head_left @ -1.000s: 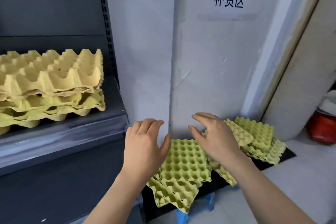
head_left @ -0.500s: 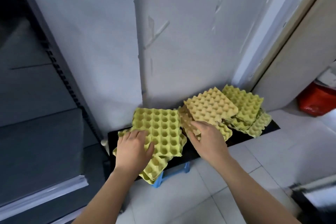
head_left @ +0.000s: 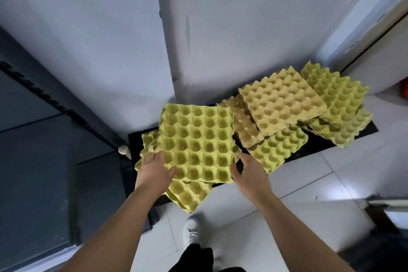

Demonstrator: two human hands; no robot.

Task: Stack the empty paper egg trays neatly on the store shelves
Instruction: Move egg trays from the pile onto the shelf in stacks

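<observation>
A yellow-green paper egg tray (head_left: 196,143) lies cups-up on top of a loose pile of trays (head_left: 189,194) on a low black board (head_left: 353,137). My left hand (head_left: 154,172) grips its near left corner, thumb on top. My right hand (head_left: 248,170) grips its near right edge, with the fingers tucked under. More trays lie to the right: a tan one (head_left: 280,106) upside down on top, and green ones (head_left: 335,95) behind and under it.
A dark grey shelf unit (head_left: 39,161) with a perforated upright stands at the left. A white wall (head_left: 220,28) rises behind the trays. White floor tiles (head_left: 309,183) spread to the right. My white shoe (head_left: 192,229) is below the pile.
My view has tilted down from the shelf to the floor pile. Both hands came down onto the top green tray and took hold of its near edges.
</observation>
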